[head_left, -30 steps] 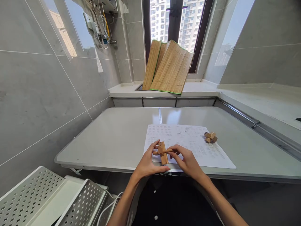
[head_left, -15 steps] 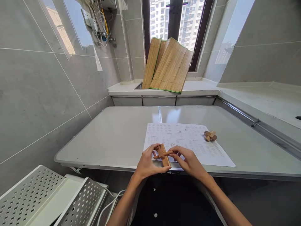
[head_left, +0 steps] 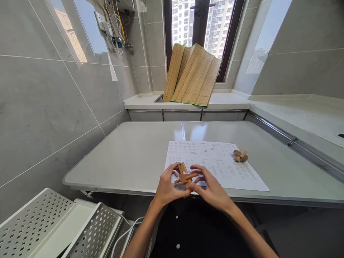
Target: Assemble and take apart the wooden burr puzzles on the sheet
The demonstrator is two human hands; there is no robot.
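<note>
Above the table's near edge, my left hand [head_left: 168, 183] grips a wooden puzzle [head_left: 185, 177] made of crossed pieces, with a thin rod passing through it sideways. The thumb of my right hand [head_left: 211, 186] presses on the puzzle's lower right end, and its fingers curl behind the rod's right end. Both hands are closed around the puzzle, which hides some fingertips. Beneath them lies a white printed sheet [head_left: 217, 161]. A second wooden puzzle [head_left: 240, 156], star-shaped, rests at the sheet's right edge.
The pale table [head_left: 139, 150] stretches to a ledge below the window, where a folded bamboo mat [head_left: 197, 77] leans. White perforated racks [head_left: 34, 218] and a white cable stand at the lower left. Pipes and a socket [head_left: 103, 24] are on the left wall.
My right hand has moved from pinching the rod's end to pressing the puzzle's lower right side. The puzzle has tilted, and its crossing piece now looks turned.
</note>
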